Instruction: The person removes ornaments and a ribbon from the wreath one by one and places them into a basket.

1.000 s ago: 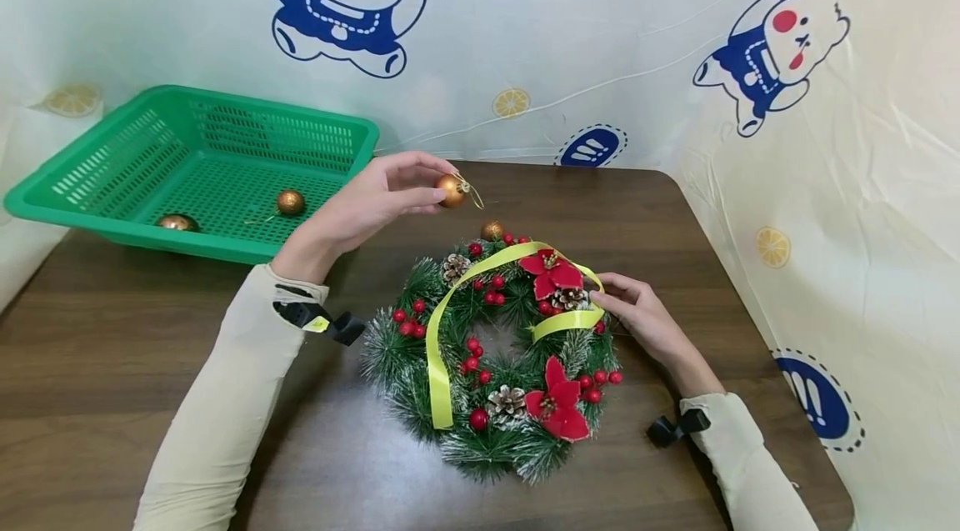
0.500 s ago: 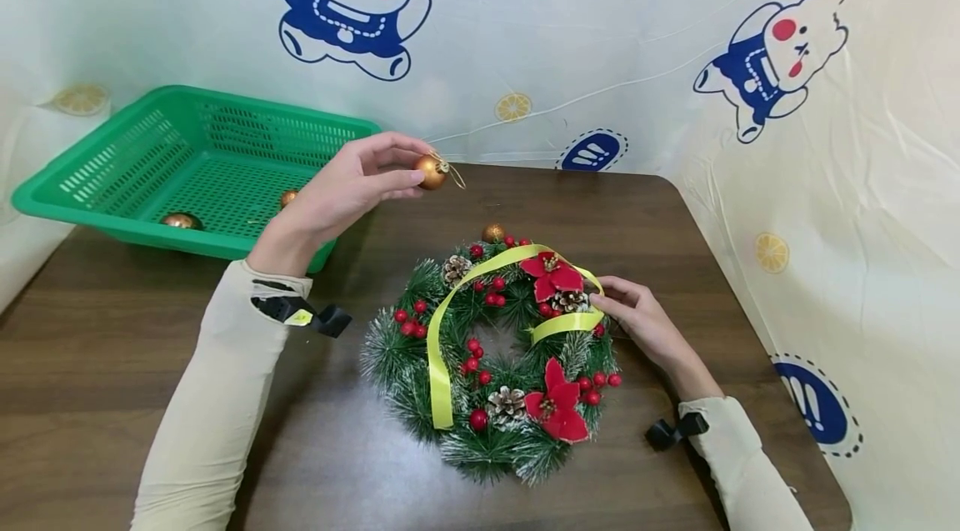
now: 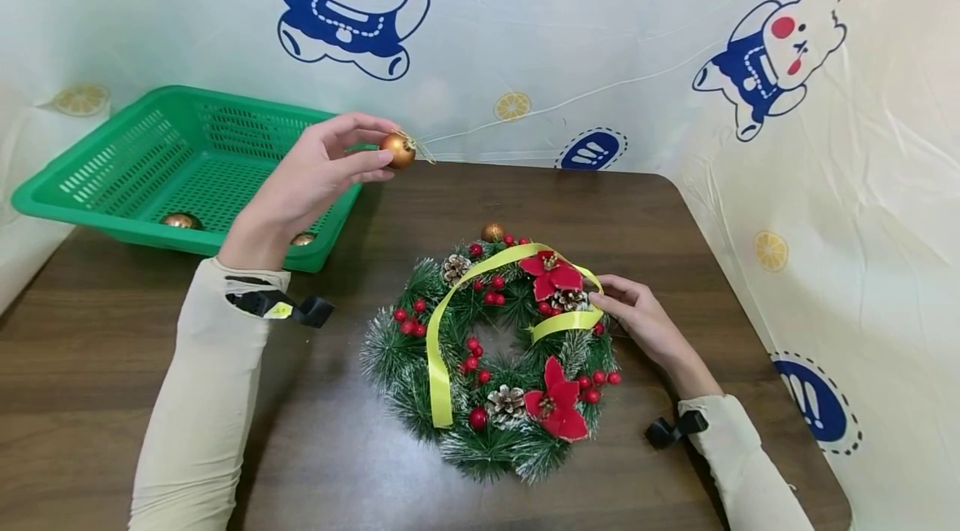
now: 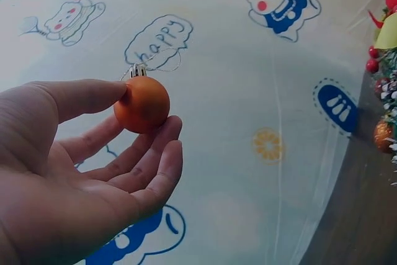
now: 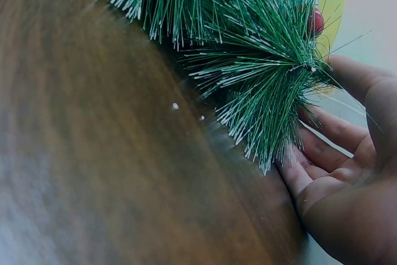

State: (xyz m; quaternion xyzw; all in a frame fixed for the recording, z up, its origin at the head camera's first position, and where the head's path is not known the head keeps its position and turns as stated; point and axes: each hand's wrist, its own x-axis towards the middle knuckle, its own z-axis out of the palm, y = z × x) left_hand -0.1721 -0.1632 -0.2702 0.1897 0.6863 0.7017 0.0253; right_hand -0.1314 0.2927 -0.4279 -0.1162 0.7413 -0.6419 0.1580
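Gold, matte-glitter bauble (image 3: 397, 150) pinched between thumb and fingertips of my left hand (image 3: 303, 181), raised above the near right corner of the green basket (image 3: 90, 202). Its cap and thin hanging loop point right, away from my palm. In the left wrist view the bauble (image 4: 142, 104) sits at the thumb tip with the other fingers (image 4: 155, 166) loosely cupped beneath it.

My right hand (image 3: 637, 318) rests at the right edge of the wreath (image 3: 491, 352), fingers lightly curled, fingertips pinching the yellow ribbon (image 3: 438, 348) where it passes beside the upper red poinsettia (image 3: 552, 273). In the right wrist view the green needles (image 5: 260, 85) lie against my fingers (image 5: 322, 147); how firm the pinch is, I cannot tell from there.

Wreath lies flat on the dark wood counter (image 3: 112, 373), centre right. It carries red berries, frosted pine cones, a second poinsettia (image 3: 558, 406) at its lower right, and one gold bauble (image 3: 492, 232) at its top edge.

Basket sits at the counter's far left. Two more gold baubles inside: one near the front wall (image 3: 178, 220), one (image 3: 303, 238) partly hidden behind my left wrist.

Backdrop: white printed sheet with cartoon bears (image 3: 348, 2).
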